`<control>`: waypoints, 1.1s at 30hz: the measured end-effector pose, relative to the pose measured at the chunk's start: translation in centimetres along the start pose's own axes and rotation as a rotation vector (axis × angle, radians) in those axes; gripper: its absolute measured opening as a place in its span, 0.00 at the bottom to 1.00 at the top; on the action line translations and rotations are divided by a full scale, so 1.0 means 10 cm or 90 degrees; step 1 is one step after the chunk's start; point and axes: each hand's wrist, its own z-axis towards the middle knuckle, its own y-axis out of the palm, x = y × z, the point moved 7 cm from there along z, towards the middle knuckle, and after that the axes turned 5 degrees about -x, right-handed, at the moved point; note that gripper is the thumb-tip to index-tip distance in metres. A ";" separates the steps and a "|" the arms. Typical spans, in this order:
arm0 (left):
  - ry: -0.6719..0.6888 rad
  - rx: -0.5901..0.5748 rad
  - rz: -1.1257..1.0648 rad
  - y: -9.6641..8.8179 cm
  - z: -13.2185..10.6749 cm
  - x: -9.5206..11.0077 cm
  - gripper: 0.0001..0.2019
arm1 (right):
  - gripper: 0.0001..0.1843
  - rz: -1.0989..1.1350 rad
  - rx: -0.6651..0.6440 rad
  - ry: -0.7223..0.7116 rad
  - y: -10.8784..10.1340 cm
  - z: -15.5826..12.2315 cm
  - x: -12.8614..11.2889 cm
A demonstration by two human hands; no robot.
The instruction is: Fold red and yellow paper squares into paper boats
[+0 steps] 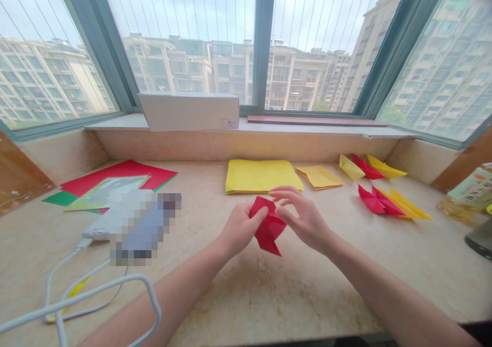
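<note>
A folded red origami paper (268,226) is held above the counter, with a pointed flap hanging at its lower end. My left hand (241,226) pinches its left side, the thumb lying on the front face. My right hand (303,216) is at the paper's upper right, fingers curved and spread apart. Its thumb is close to the red edge; whether it touches I cannot tell. Just behind the hands lies a stack of yellow paper (263,175). Beside that stack is a smaller orange-yellow folded paper (320,176).
Folded paper boats in yellow and red (367,166) sit at the back right, with a red folded piece (378,201) before them. A bottle (471,196) stands far right. Red sheets (119,175), a white power bank (115,213) and a white cable (96,290) occupy the left.
</note>
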 end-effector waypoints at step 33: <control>0.018 0.104 -0.066 -0.18 0.04 -0.02 0.15 | 0.06 -0.214 -0.038 -0.121 0.17 -0.08 -0.01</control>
